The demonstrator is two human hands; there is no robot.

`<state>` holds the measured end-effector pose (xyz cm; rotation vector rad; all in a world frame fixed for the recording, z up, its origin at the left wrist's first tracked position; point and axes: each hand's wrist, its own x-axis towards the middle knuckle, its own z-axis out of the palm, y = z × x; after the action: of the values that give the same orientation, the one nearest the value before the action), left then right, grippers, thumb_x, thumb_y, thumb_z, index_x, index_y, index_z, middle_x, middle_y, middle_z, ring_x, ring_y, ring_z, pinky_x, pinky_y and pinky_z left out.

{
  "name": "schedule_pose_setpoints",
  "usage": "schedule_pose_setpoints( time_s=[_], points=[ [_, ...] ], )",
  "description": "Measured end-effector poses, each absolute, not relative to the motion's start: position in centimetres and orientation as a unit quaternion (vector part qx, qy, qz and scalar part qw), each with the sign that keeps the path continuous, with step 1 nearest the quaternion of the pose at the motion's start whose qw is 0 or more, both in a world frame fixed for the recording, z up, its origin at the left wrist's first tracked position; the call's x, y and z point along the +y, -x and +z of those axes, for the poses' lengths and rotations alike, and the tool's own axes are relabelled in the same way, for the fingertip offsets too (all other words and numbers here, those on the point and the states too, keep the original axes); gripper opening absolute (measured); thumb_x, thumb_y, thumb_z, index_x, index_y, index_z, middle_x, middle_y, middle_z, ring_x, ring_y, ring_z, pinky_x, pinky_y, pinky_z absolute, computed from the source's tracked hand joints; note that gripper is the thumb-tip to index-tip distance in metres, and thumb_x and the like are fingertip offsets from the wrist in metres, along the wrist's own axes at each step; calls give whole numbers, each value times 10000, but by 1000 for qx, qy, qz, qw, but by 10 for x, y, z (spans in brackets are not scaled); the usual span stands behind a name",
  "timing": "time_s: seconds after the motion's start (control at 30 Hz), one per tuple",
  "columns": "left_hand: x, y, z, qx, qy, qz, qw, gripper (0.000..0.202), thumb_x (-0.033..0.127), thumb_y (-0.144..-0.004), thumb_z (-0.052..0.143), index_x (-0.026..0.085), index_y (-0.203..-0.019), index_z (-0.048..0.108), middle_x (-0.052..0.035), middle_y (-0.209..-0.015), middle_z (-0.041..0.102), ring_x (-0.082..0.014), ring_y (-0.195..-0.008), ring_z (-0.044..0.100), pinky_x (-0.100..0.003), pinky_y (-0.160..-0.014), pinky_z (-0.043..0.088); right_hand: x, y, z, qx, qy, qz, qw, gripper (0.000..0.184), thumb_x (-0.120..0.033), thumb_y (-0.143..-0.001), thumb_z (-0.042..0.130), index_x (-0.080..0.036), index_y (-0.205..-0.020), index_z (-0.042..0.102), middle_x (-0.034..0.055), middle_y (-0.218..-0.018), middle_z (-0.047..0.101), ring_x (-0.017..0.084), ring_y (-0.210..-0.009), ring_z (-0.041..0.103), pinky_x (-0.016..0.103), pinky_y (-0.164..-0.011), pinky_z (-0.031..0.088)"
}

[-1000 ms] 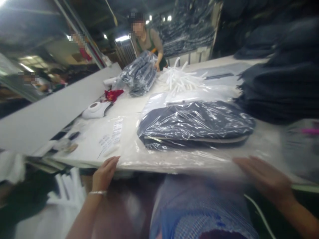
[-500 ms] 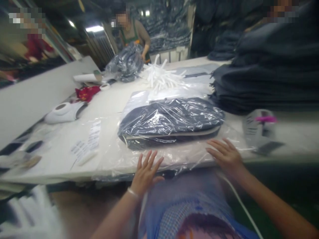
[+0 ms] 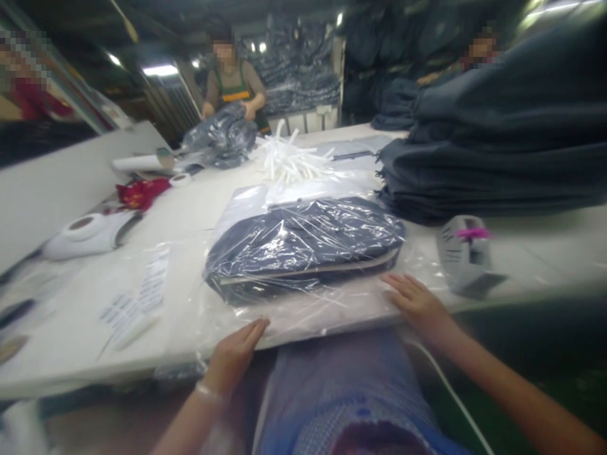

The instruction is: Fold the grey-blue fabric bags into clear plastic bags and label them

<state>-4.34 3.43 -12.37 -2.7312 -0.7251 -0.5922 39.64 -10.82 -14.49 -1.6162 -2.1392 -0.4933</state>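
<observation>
A folded dark blue garment sealed in a clear plastic bag lies on the white table just ahead of me. The bag's loose open end spreads over the table's near edge. My left hand rests flat on that loose plastic at the near edge, fingers stretched out. My right hand lies flat on the plastic at the bag's near right corner, fingers spread. Neither hand grips anything.
A tall stack of dark garments fills the right. A tape dispenser stands beside my right hand. Printed clear bags, a white device, red cloth and white strips lie further off. A person handles a bagged bundle.
My left hand has moved left and back to the table's edge, its fingers now together. My right hand has shifted slightly forward on the plastic. The view has swung a little to the right.
</observation>
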Motion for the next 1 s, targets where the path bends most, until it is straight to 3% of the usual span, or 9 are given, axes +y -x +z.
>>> schedule_pose_setpoints(
  time_s=[0.17,0.37,0.5,0.57,0.63,0.73,0.87,0.93,1.0],
  points=[
    [54,48,-125,-249,942,-213,70,408,89,-894,411,223,-1241,580,-55,-980,751,-151,-794,729,-186,-685,557,-109,-411,-160,-746,602,-150,243,426,-37,-847,405,-211,-1136,665,52,-1040,746,169,-913,711,297,-809,585],
    [61,48,-112,-294,949,-110,-5,598,232,-911,525,296,-1473,331,-22,-1050,714,-179,-839,724,-212,-633,546,-97,-413,-140,-763,599,-100,222,387,-112,-876,468,-211,-1214,629,49,-919,744,171,-793,701,263,-673,560],
    [48,46,-99,-341,935,-57,84,334,133,-902,473,260,-1175,618,-11,-842,682,-148,-635,665,-217,-515,484,-103,-407,-132,-793,583,-96,147,294,-103,-859,512,-212,-1060,695,30,-731,683,174,-663,638,277,-602,515],
    [42,42,-91,-344,928,-70,127,235,137,-899,483,241,-998,670,-34,-846,679,-163,-701,658,-247,-590,514,-108,-406,-135,-784,588,-132,147,234,-107,-867,510,-215,-935,707,58,-826,701,195,-754,654,314,-685,531],
    [41,38,-86,-324,927,-115,152,193,150,-898,502,217,-948,676,-92,-1074,688,-223,-988,656,-336,-819,544,-111,-406,-140,-770,592,-160,173,208,-128,-888,504,-216,-924,690,95,-1095,695,238,-1010,645,391,-883,515],
    [46,36,-92,-292,931,-157,155,229,105,-908,452,173,-955,666,-132,-1361,576,-283,-1309,487,-486,-1070,420,-108,-409,-151,-765,585,-176,204,151,-170,-918,504,-192,-945,651,124,-1364,569,289,-1291,494,510,-1091,365],
    [57,46,-116,-266,939,-172,136,330,42,-920,356,147,-1057,638,-100,-1079,732,-182,-1019,683,-443,-1061,445,-99,-410,-161,-778,572,-169,195,205,-249,-942,511,-174,-1105,611,128,-1339,596,294,-1301,492,560,-1131,278],
    [58,52,-124,-265,936,-178,146,316,54,-919,382,154,-1068,642,-65,-912,755,-153,-791,711,-349,-908,546,-98,-411,-162,-792,563,-154,180,263,-212,-948,485,-179,-1186,593,109,-1231,669,261,-1187,591,545,-1133,274],
    [57,56,-121,-272,934,-170,156,286,72,-909,437,169,-1069,654,-60,-907,755,-159,-738,706,-284,-730,578,-99,-409,-156,-807,547,-144,170,284,-131,-942,440,-180,-1157,618,86,-1087,726,212,-1023,670,499,-1123,306]
  ],
)
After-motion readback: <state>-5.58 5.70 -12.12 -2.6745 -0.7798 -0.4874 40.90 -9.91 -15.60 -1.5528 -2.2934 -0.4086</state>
